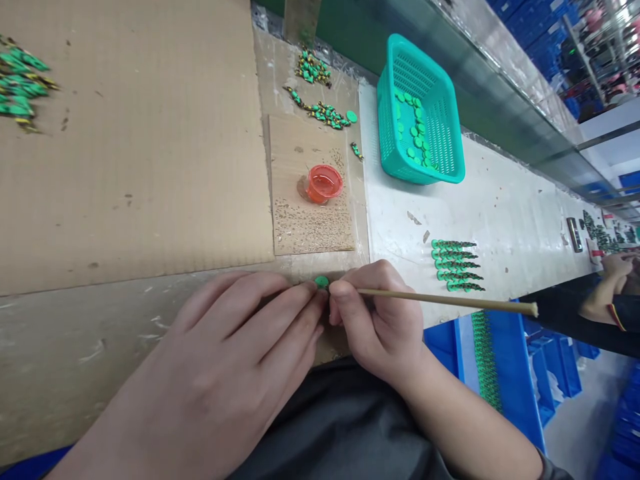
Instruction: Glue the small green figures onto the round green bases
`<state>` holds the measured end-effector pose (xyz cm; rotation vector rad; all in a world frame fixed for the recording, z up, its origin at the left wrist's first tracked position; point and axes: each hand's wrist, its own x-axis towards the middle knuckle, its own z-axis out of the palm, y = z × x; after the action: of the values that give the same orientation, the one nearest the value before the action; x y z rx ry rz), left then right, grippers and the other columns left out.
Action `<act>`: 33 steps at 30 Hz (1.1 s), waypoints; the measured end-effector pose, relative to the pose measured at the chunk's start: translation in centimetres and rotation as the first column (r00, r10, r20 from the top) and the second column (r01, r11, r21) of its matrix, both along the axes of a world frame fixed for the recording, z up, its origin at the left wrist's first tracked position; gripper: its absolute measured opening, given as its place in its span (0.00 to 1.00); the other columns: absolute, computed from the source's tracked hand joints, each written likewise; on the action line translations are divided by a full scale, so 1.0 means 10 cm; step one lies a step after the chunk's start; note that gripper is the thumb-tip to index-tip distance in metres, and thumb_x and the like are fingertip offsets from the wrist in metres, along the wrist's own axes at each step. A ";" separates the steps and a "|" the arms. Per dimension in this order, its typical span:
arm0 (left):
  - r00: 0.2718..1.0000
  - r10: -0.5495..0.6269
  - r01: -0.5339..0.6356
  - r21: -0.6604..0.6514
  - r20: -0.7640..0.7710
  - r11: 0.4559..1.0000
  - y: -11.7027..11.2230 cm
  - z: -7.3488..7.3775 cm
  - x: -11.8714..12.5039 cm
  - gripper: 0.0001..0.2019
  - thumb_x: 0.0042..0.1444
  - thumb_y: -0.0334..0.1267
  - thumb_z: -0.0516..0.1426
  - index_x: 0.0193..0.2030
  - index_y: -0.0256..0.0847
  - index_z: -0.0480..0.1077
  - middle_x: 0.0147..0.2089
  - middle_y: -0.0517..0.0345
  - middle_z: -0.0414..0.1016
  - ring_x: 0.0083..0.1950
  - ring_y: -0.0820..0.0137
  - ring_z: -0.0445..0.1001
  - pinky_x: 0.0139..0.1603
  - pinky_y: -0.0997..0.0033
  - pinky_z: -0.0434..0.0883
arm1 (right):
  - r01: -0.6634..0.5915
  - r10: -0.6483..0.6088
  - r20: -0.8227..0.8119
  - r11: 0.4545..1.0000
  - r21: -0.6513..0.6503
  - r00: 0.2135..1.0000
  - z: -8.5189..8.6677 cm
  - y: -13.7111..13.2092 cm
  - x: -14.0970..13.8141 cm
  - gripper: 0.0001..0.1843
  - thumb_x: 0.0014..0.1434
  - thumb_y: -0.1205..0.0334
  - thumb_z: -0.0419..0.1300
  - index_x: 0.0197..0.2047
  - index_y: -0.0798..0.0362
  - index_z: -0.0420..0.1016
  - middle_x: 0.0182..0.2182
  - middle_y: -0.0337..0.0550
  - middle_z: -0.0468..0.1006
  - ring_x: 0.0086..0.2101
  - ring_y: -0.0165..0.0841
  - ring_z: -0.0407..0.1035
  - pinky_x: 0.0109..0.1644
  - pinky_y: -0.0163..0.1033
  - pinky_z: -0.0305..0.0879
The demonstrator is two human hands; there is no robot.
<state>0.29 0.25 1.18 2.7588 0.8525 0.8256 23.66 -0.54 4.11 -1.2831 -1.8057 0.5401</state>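
Near the table's front edge, my left hand has its fingertips closed on a small round green base. My right hand pinches a thin wooden stick, whose blunt end points out to the right. The stick's other end is hidden behind my fingers, close to the green base. Just beyond my hands, a small red cup of clear liquid stands on a piece of cardboard spotted with drops.
A teal basket holds several green discs. Small green-and-black figures lie in piles behind the cup, more at far left. Rows of figures on bases stand at right. Blue bins are below; a co-worker's arm shows far right.
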 end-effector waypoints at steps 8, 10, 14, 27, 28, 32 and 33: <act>1.000 0.016 -0.016 -0.007 0.011 1.000 -0.01 -0.02 0.02 0.22 0.83 0.39 0.53 0.75 0.37 0.78 0.67 0.44 0.86 0.68 0.45 0.79 0.72 0.34 0.74 | 0.024 -0.025 -0.077 1.000 -0.014 0.997 -0.02 -0.01 -0.02 0.11 0.84 0.63 0.65 0.45 0.44 0.72 0.30 0.30 0.78 0.27 0.30 0.77 0.34 0.37 0.78; 1.000 0.017 -0.017 -0.007 0.009 1.000 -0.01 -0.02 0.02 0.22 0.84 0.39 0.53 0.76 0.36 0.77 0.67 0.43 0.86 0.68 0.45 0.79 0.73 0.34 0.74 | 0.039 -0.041 -0.139 0.999 -0.013 0.989 -0.03 -0.01 -0.02 0.11 0.84 0.64 0.64 0.45 0.44 0.72 0.29 0.29 0.77 0.26 0.29 0.77 0.34 0.36 0.78; 1.000 0.017 -0.017 -0.008 0.019 1.000 0.00 -0.02 0.02 0.21 0.83 0.39 0.56 0.75 0.36 0.78 0.66 0.44 0.87 0.67 0.46 0.80 0.71 0.35 0.75 | 0.045 -0.046 -0.120 0.999 -0.010 0.992 -0.02 0.01 -0.04 0.13 0.83 0.66 0.66 0.43 0.44 0.72 0.31 0.30 0.78 0.28 0.28 0.78 0.35 0.35 0.79; 1.000 0.011 -0.011 -0.007 0.018 1.000 0.01 0.01 0.02 0.21 0.83 0.38 0.55 0.74 0.34 0.77 0.66 0.43 0.86 0.66 0.46 0.79 0.70 0.35 0.75 | 0.036 -0.039 -0.111 0.999 -0.024 0.993 -0.02 0.04 -0.05 0.13 0.82 0.67 0.66 0.43 0.44 0.71 0.31 0.30 0.78 0.28 0.28 0.77 0.35 0.35 0.79; 1.000 0.010 -0.010 -0.007 0.015 1.000 0.01 0.01 0.03 0.21 0.83 0.38 0.55 0.74 0.34 0.77 0.66 0.43 0.86 0.66 0.45 0.78 0.70 0.35 0.74 | 0.033 -0.036 -0.111 0.999 -0.024 0.993 -0.02 0.04 -0.05 0.13 0.82 0.67 0.66 0.43 0.45 0.71 0.31 0.29 0.77 0.28 0.27 0.77 0.35 0.34 0.79; 1.000 0.009 -0.009 0.000 0.012 1.000 0.00 0.00 0.02 0.21 0.82 0.37 0.54 0.75 0.35 0.77 0.66 0.43 0.86 0.66 0.45 0.79 0.70 0.35 0.74 | 0.036 -0.037 -0.075 0.999 -0.012 0.997 -0.03 0.03 -0.03 0.13 0.82 0.66 0.67 0.43 0.45 0.72 0.32 0.31 0.78 0.29 0.28 0.77 0.35 0.35 0.77; 1.000 0.011 -0.011 0.001 0.015 1.000 0.00 0.00 0.02 0.21 0.82 0.37 0.54 0.74 0.35 0.77 0.66 0.43 0.86 0.66 0.45 0.79 0.70 0.35 0.74 | 0.041 -0.041 -0.054 0.999 -0.005 0.998 -0.03 0.02 -0.03 0.13 0.82 0.65 0.67 0.43 0.45 0.72 0.33 0.31 0.78 0.29 0.28 0.77 0.35 0.36 0.76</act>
<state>0.50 0.27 1.18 2.7482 0.8655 0.8472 23.38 -0.33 3.81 -1.2938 -1.7307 0.5507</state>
